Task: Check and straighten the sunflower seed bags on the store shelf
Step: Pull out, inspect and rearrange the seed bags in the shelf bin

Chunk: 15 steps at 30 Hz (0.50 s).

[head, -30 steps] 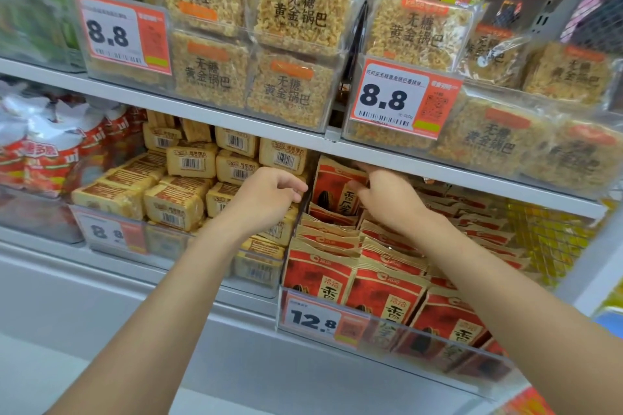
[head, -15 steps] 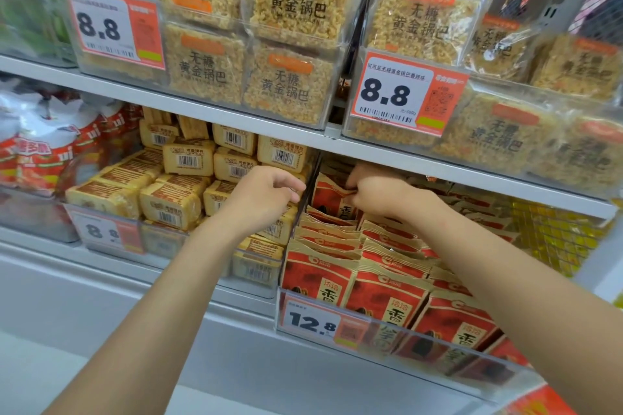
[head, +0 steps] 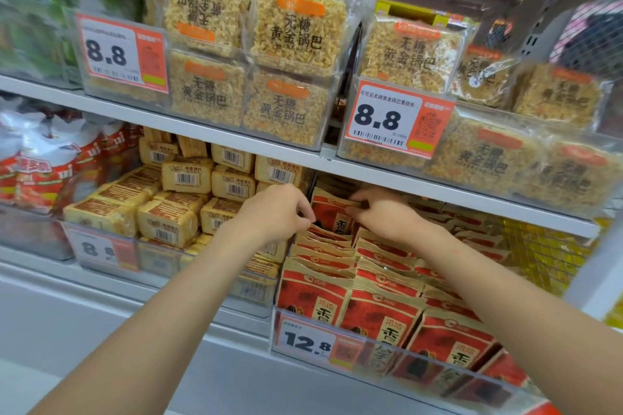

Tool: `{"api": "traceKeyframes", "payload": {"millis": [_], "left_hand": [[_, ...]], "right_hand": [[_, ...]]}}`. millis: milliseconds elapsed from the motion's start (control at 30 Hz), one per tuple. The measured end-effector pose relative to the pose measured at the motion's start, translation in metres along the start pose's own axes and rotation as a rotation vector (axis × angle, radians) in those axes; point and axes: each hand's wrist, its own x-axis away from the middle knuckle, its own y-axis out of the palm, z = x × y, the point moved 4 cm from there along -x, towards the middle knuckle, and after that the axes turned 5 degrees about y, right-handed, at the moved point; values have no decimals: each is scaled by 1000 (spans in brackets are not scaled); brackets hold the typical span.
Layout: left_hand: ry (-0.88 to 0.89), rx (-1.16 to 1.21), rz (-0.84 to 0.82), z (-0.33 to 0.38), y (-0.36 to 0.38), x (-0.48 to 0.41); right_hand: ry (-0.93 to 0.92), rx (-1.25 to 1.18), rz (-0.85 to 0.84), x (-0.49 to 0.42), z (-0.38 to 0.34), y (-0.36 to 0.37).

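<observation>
Nearest us, a tag reading 12.8 [head: 305, 342] fronts the clear bin [head: 438, 377] of red 洽洽 sunflower seed bags [head: 377, 317], at whose back our right hand [head: 384, 216] pinches the rearmost bag [head: 332, 212] by its top while our left hand [head: 276, 212] curls at its left edge, grip unclear, beneath 无糖黄金锅巴 packs [head: 296, 30] tagged 8.8 [head: 387, 118].

Upper price tags [head: 397, 120] read 8.8; tag [head: 305, 342] by sunflower seed bags [head: 381, 317] reads 12.8
</observation>
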Motion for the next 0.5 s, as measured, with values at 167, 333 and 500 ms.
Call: {"api": "traceKeyframes", "payload": {"millis": [167, 333, 500], "left_hand": [[14, 67, -236, 5, -8, -3], [66, 44, -249, -2, -10, -15], [147, -250, -147, -1, -9, -27]], "right_hand": [[4, -11, -17, -4, 6, 0], [-7, -18, -19, -6, 8, 2], [-4, -26, -26, -10, 11, 3]]}}
